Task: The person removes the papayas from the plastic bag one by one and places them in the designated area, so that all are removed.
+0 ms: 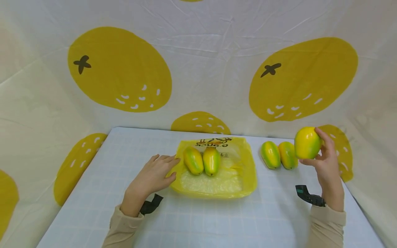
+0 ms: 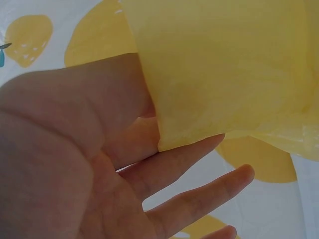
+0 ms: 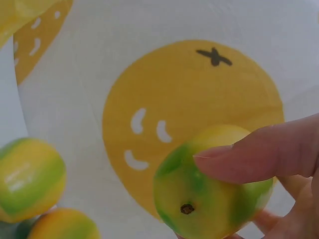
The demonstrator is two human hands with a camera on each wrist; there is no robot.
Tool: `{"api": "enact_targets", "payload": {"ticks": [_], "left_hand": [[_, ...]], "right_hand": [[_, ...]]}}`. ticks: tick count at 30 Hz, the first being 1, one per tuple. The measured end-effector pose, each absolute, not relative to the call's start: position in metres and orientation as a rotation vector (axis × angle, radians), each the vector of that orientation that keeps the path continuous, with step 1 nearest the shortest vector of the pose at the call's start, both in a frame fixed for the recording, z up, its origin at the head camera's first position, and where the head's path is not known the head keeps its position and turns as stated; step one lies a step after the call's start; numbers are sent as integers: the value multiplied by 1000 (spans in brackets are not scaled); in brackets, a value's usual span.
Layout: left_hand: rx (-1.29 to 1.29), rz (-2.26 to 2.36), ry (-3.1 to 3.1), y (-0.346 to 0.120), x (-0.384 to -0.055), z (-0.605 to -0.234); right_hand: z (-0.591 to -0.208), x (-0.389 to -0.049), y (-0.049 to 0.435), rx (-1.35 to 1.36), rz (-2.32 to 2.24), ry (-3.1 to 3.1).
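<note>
1. The right hand [image 1: 328,168] had its fingers curled round a yellow-green fruit [image 1: 307,143], raised above the bench [image 1: 198,220] near two loose fruits [image 1: 271,155]
2. The left hand [image 1: 156,175] lay spread, gripping nothing, at the yellow bag [image 1: 214,187], where two more fruits [image 1: 211,161] rested
3. Bagging seemed underway; the next move likely called for bringing the held fruit leftward

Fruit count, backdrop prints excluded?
5: first fruit and second fruit in the yellow bag; third fruit and fourth fruit on the table to its right; fifth fruit in the right hand. Others could be hidden.
</note>
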State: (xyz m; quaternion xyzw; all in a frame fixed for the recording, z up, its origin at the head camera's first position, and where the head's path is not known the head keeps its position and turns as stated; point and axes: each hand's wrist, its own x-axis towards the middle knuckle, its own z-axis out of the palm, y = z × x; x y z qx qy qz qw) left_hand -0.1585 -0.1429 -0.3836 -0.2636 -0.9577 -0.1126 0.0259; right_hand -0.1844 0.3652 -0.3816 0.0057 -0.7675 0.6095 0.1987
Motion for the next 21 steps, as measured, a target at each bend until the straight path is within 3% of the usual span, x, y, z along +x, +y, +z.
{"api": "enact_targets", "payload": {"ticks": [10,21], "left_hand": [[-826,-341,-2963,-143,-159,-385],[-825,-366,-2966,-140,-160,-386]], "right_hand": [[-404,-193,392,-415,1547,-2242],[-432,-201,415,-443,1382,-2338]]}}
